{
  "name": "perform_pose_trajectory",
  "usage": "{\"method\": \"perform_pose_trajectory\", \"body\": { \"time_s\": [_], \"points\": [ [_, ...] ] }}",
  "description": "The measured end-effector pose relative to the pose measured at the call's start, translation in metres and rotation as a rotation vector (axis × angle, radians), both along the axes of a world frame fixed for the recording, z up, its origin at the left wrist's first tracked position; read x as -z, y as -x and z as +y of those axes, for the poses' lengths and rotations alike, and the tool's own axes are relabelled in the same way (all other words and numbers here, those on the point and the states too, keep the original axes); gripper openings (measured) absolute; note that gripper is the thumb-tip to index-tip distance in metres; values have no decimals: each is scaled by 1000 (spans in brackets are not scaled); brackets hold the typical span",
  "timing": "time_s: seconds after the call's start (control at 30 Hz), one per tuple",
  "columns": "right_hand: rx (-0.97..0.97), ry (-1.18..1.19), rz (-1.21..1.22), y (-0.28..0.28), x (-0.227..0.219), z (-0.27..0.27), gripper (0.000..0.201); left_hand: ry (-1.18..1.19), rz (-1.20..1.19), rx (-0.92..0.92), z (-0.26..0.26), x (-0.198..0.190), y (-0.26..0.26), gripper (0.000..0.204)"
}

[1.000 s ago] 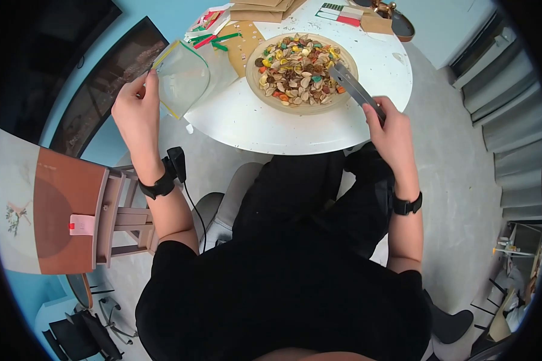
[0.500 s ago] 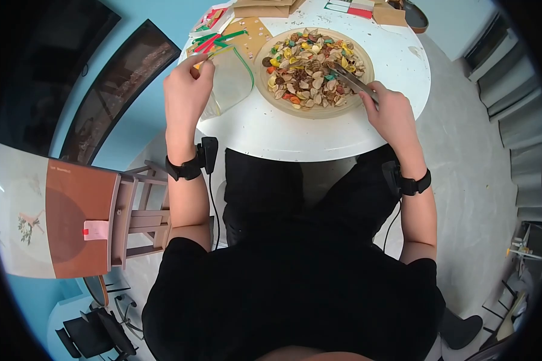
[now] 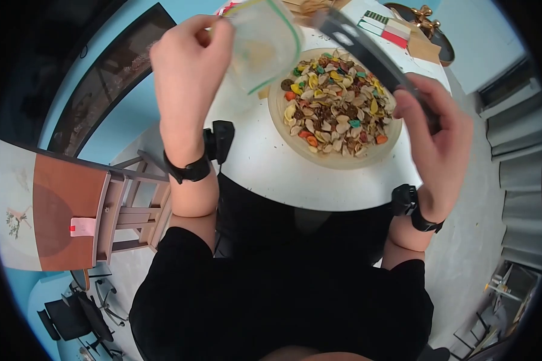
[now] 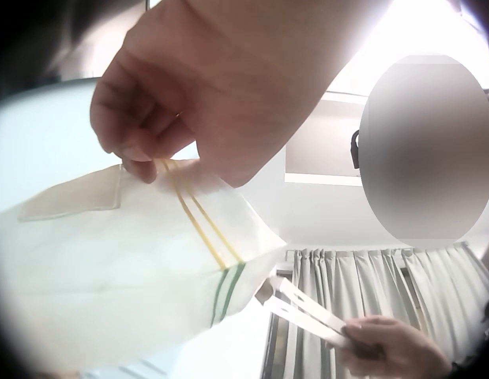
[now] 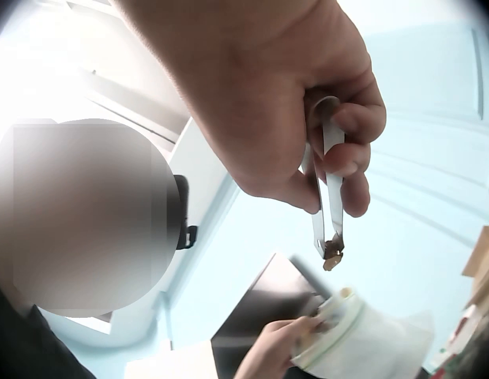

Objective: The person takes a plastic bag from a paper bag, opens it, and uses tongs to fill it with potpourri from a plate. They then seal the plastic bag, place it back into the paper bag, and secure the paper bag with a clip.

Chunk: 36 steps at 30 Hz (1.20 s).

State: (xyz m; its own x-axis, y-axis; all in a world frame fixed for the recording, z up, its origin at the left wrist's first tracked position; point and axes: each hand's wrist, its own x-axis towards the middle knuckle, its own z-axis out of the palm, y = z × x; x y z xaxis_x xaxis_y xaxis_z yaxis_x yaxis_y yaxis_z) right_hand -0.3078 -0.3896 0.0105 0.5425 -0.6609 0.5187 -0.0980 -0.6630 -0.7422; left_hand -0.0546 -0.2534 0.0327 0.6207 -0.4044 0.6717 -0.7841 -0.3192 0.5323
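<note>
My left hand (image 3: 193,72) pinches the top edge of a clear zip bag (image 3: 262,45) with yellow and green strips; in the left wrist view the bag (image 4: 110,268) hangs from the fingertips. Metal tongs (image 3: 367,54) are gripped in my right hand (image 3: 436,132), raised above a round plate (image 3: 277,123) heaped with dried petals and coloured pieces (image 3: 337,108). Between the tong tips, a small brown piece (image 5: 333,254) is held in the right wrist view. The tips are near the bag but apart from it.
The plate stands on a white round table (image 3: 253,162). Farther back are a red, white and green card (image 3: 385,30), brown paper (image 3: 424,47) and a dark tray (image 3: 442,45) with a gold object. A wooden stool (image 3: 138,210) stands at the left.
The tongs have lifted from the petals up and away from the plate, toward the bag. The bag in my left hand has come up and right, and the view has shifted closer to the table.
</note>
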Motion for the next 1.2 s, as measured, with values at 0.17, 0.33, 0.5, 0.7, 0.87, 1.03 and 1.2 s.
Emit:
{"method": "perform_pose_trajectory", "body": {
  "time_s": [0.17,0.33,0.5,0.7,0.87,1.03,1.2],
  "points": [
    [-83,34,148,-31,18,-3,24,-71,208,55,-20,18,10,29],
    [-76,-178,184,-19,18,-13,27,98,406,242,-19,47,-15,27],
    [109,-318,58,4,22,-39,32,241,328,87,3,39,-36,29],
    [282,-200,407,14,39,-66,38,387,150,-175,20,28,-32,27],
    [282,-216,568,26,44,-75,40,66,408,-48,-3,59,-52,33],
    [282,-340,705,27,39,-85,37,-102,497,62,-21,69,-49,37],
    [249,-378,677,24,50,-78,34,-67,564,176,-27,72,-39,36]
  ]
}}
